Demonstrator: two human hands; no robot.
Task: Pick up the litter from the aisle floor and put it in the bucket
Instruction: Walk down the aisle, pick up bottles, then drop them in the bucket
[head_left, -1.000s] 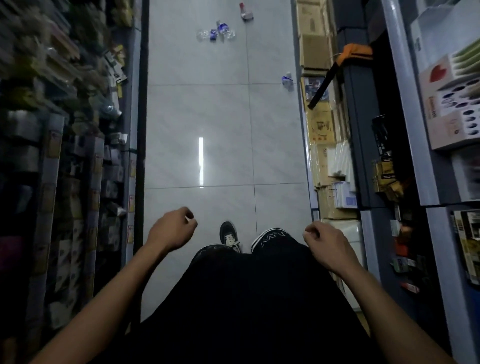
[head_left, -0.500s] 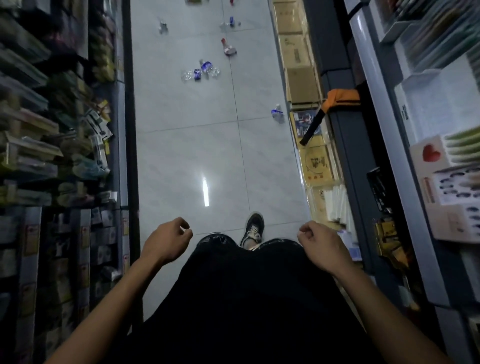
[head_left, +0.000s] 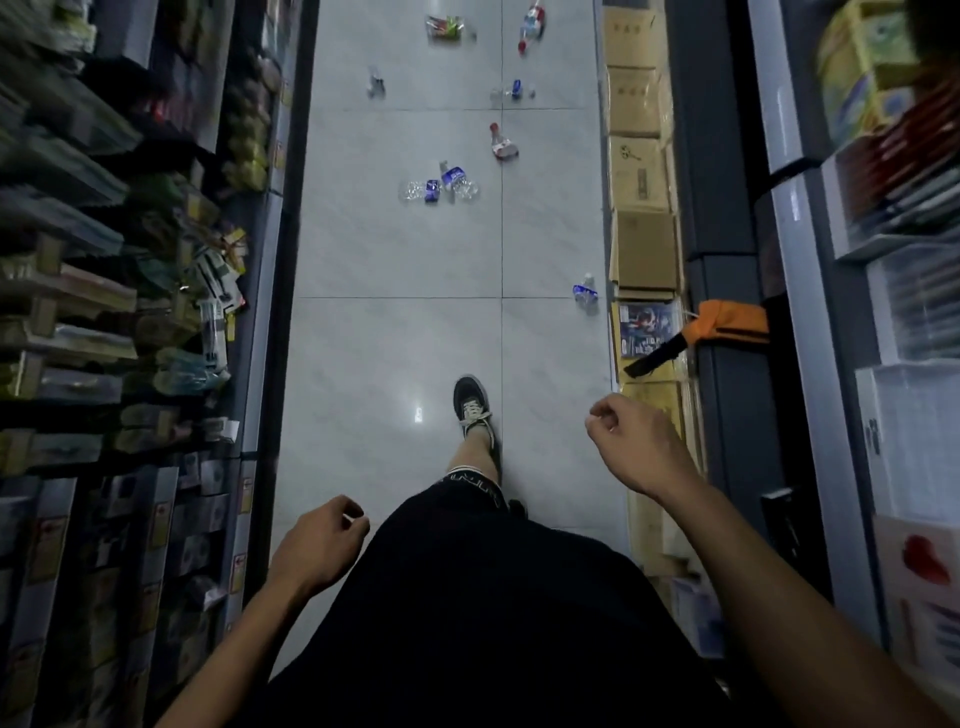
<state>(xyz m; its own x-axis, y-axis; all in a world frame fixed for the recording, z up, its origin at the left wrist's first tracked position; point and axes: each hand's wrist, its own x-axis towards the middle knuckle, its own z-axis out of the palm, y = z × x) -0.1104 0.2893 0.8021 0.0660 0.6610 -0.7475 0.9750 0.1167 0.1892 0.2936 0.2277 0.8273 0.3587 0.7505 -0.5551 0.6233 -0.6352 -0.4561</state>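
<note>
Left hand (head_left: 317, 543): lower centre-left of the head view, fingers curled loosely toward the palm, holding nothing. Right hand (head_left: 636, 444): right of centre, higher in the frame, likewise loosely curled and empty. Both hang over the aisle floor (head_left: 363, 338), pale tiles running up the middle of the frame between shelving (head_left: 130, 312) at left and cardboard boxes (head_left: 641, 171) at right. One dark shoe (head_left: 471, 405) is planted on the tiles at centre.

Litter, all lying on the floor in the upper half: crushed clear bottles with blue labels (head_left: 441, 187), upper centre; red-capped bottle (head_left: 501, 141) just above and right of them; small bottle (head_left: 585, 292) beside the boxes at right; further bottles (head_left: 513, 92) and a wrapper (head_left: 445, 27) near the top edge. Bucket: not in view.
</note>
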